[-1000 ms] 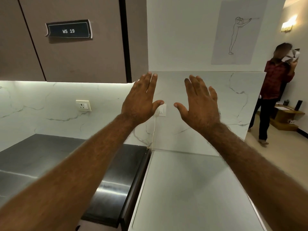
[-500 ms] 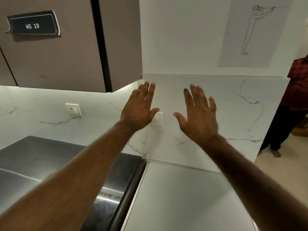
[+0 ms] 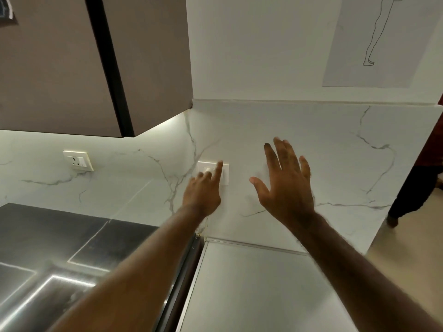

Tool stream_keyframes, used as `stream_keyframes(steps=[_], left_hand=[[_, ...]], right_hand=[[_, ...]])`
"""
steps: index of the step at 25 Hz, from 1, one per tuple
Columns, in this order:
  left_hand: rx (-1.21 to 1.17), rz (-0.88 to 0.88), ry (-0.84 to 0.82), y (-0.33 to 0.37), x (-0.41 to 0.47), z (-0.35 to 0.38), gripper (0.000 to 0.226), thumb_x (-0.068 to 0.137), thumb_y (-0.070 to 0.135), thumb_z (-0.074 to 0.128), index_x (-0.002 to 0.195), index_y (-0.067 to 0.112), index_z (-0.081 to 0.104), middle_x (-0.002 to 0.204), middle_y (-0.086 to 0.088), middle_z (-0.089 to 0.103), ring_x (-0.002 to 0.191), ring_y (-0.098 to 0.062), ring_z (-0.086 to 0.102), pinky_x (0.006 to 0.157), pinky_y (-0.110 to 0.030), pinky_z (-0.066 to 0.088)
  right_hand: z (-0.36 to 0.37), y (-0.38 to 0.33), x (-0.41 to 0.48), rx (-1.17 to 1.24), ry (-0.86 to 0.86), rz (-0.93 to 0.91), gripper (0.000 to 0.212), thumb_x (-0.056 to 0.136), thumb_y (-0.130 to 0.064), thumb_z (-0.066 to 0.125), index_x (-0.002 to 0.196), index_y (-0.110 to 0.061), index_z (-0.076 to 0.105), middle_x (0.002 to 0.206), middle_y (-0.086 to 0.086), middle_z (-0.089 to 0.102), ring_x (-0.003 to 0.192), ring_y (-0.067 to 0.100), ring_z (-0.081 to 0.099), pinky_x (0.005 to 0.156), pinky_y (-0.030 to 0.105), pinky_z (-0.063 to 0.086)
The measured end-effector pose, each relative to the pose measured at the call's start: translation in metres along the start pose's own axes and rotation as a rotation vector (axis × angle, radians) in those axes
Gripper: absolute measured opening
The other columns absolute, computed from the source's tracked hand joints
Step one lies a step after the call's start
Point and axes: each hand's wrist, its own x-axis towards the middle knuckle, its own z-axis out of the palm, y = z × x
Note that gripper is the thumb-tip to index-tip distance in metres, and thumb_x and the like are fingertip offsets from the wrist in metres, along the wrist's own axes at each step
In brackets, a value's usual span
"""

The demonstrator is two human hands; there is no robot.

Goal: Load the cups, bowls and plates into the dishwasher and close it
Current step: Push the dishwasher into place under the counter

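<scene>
Two hands are up by the marble wall (image 3: 335, 152) mid-frame. Left hand (image 3: 202, 195) puts one straight finger on the white switch (image 3: 202, 167), others curled. Right hand (image 3: 286, 188) is spread wide, empty. White flat top (image 3: 251, 283) sits below.

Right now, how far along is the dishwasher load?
Done: nothing visible; no cups, bowls or plates in view. In hand: left hand points its index finger at the wall switch; right hand is spread, holding nothing. Left: apparently all loading and closing.
</scene>
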Motion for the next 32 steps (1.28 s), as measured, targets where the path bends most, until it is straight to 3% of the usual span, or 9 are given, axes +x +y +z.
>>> stream_keyframes(steps=[3,6,19,23,27,32], left_hand=[[-0.021,-0.070,-0.212,-0.001,-0.009,0.056,0.102,0.085,0.012,0.057,0.161,0.027,-0.009,0.132,-0.015,0.058,0.116,-0.032,0.054,0.099,-0.045,0.049],[-0.047,-0.124,-0.307,-0.004,-0.002,0.081,0.107,0.086,0.014,0.062,0.160,0.029,-0.013,0.130,-0.016,0.058,0.117,-0.033,0.055,0.101,-0.047,0.048],[-0.047,-0.106,-0.341,-0.005,0.030,0.098,0.102,0.095,0.024,0.060,0.160,0.025,-0.019,0.142,-0.019,0.051,0.120,-0.035,0.054,0.100,-0.049,0.048],[-0.122,-0.073,-0.236,-0.002,0.031,0.074,0.099,0.094,0.039,0.064,0.162,0.024,-0.006,0.151,-0.019,0.044,0.131,-0.038,0.050,0.102,-0.050,0.047],[-0.155,0.004,0.016,0.002,0.029,0.019,0.097,0.094,0.050,0.061,0.162,0.017,-0.001,0.153,-0.019,0.040,0.137,-0.038,0.042,0.109,-0.051,0.042],[-0.121,0.051,0.319,0.009,0.011,-0.071,0.090,0.100,0.064,0.039,0.163,0.017,-0.005,0.171,-0.014,0.007,0.158,-0.032,0.005,0.126,-0.051,0.009]], right_hand=[[0.019,0.006,-0.012,-0.010,-0.032,0.001,0.080,0.091,-0.052,0.063,0.155,-0.014,0.032,0.165,0.013,0.025,0.152,0.032,0.024,0.116,0.062,0.028],[0.032,0.013,-0.018,-0.016,-0.081,0.001,0.081,0.089,-0.051,0.066,0.153,-0.014,0.033,0.164,0.013,0.027,0.150,0.033,0.028,0.115,0.063,0.030],[0.025,0.023,-0.030,-0.024,-0.069,0.020,0.079,0.090,-0.047,0.068,0.154,-0.015,0.033,0.165,0.010,0.025,0.152,0.029,0.024,0.115,0.059,0.027],[0.022,0.019,-0.037,-0.027,-0.099,0.017,0.080,0.090,-0.047,0.067,0.154,-0.015,0.033,0.165,0.011,0.025,0.152,0.030,0.025,0.115,0.060,0.029],[-0.001,0.005,-0.028,-0.034,-0.089,-0.008,0.080,0.093,-0.049,0.062,0.156,-0.015,0.028,0.166,0.011,0.020,0.154,0.030,0.018,0.118,0.061,0.024],[-0.053,-0.011,-0.004,-0.117,-0.056,-0.035,0.081,0.099,-0.060,0.041,0.161,-0.020,0.007,0.170,0.006,-0.001,0.156,0.026,-0.001,0.123,0.058,0.010]])
